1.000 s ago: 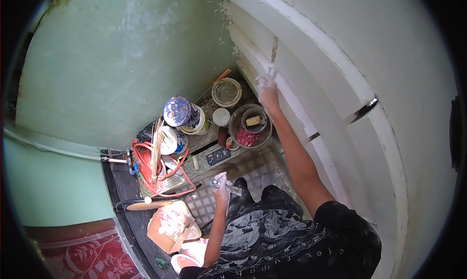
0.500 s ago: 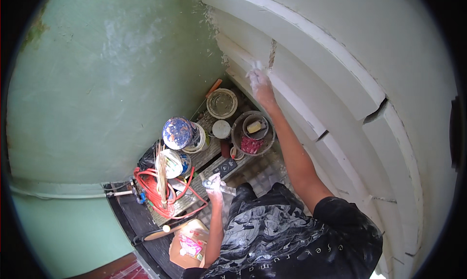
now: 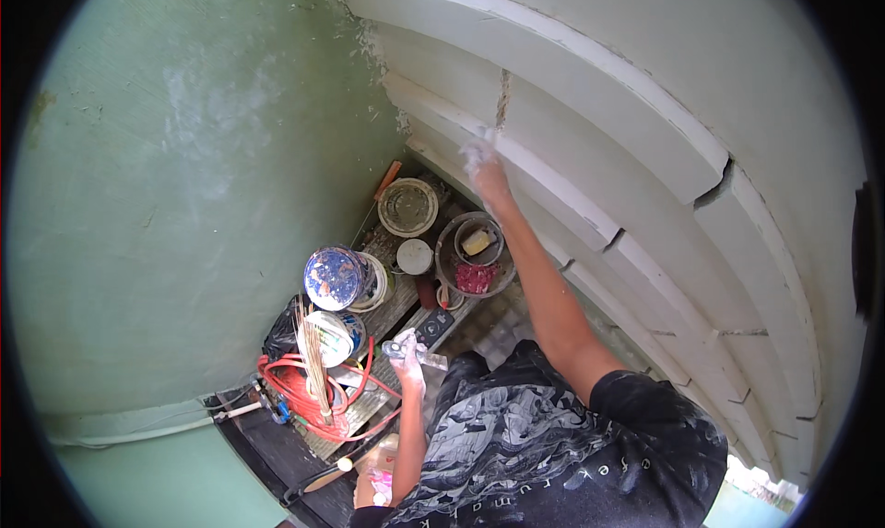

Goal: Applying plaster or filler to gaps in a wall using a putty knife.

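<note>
My left hand (image 3: 407, 362), dusted white, is closed on a small metal scraper (image 3: 431, 358) with a flat blade, held low in front of my dark, white-smeared shirt. My right arm reaches up to the stepped white mouldings on the wall. My right hand (image 3: 482, 159), its fingers coated white and blurred, is at the lower white ledge (image 3: 544, 167), just below a rough vertical crack (image 3: 503, 99). I cannot make out whether it holds anything.
A green wall (image 3: 212, 187) meets the mouldings. On a plank platform (image 3: 387, 302) stand stained buckets (image 3: 334, 277), a grey basin (image 3: 500, 279) with a yellow sponge (image 3: 477, 241), a coiled red hose (image 3: 346, 413) and straw bristles (image 3: 313, 353). A pipe (image 3: 157, 428) runs along the wall.
The view has shifted, so the buckets and hose sit lower and more mouldings show at right. My right hand has moved slightly along the ledge; my left still holds the scraper.
</note>
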### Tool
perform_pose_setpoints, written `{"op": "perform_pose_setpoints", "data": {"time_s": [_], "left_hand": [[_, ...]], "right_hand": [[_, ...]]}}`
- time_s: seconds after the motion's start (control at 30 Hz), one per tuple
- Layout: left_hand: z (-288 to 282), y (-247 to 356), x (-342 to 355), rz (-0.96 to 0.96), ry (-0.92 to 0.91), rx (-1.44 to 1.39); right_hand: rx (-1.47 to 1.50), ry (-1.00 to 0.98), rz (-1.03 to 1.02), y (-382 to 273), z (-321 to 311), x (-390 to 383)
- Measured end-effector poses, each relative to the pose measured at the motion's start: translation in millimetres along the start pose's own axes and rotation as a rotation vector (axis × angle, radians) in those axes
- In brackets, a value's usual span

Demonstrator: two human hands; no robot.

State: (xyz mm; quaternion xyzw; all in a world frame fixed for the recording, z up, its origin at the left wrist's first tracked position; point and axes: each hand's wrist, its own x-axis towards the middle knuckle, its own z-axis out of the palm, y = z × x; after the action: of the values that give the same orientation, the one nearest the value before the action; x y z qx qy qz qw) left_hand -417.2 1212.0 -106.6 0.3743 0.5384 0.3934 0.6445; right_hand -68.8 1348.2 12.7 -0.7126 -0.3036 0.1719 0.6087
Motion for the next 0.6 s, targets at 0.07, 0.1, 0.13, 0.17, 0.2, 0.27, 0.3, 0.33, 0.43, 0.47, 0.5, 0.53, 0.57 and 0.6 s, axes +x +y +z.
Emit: {"op": "perform_pose_setpoints", "data": {"time_s": [0.07,0.1,0.13,0.17,0.2,0.27,0.3,0.33,0.43,0.47,0.5,0.53,0.57,0.6], "left_hand": [[-3,-1,5,0.004,-0.042,-0.016],[-8,-3,8,-0.011,-0.027,-0.023],[-9,-2,10,-0.026,-0.016,-0.03],[-11,-1,13,-0.031,-0.021,-0.028],[-8,4,14,-0.014,-0.016,0.001],[-3,12,16,-0.004,-0.027,0.033],[-2,17,15,0.004,-0.032,0.041],[-3,19,16,0.015,-0.031,0.045],[-3,18,21,-0.014,-0.054,0.039],[-2,17,23,-0.017,-0.07,0.039],[8,23,23,-0.015,-0.103,0.044],[5,20,28,-0.006,-0.125,0.107],[8,20,28,-0.023,-0.142,0.096],[13,21,31,-0.039,-0.155,0.086]], "right_hand": [[-0.017,0.047,-0.054,0,0,-5],[-0.029,0.074,-0.111,-11,2,-12],[-0.043,0.103,-0.171,-23,0,-18],[-0.058,0.134,-0.231,-32,-1,-24],[-0.078,0.173,-0.29,-35,-7,-30],[-0.112,0.278,-0.112,-15,-25,-44],[-0.114,0.105,-0.041,-11,-36,-52],[-0.112,-0.074,0.029,-13,-45,-58],[0.038,-0.203,0.224,-31,-73,-82],[-0.154,-0.013,-0.001,-32,-77,-89],[-0.315,0.315,-0.181,-6,-83,-88],[-0.323,0.329,-0.172,14,-87,-88],[-0.273,0.17,-0.155,30,-96,-89],[-0.218,0.009,-0.136,39,-103,-91]]}}
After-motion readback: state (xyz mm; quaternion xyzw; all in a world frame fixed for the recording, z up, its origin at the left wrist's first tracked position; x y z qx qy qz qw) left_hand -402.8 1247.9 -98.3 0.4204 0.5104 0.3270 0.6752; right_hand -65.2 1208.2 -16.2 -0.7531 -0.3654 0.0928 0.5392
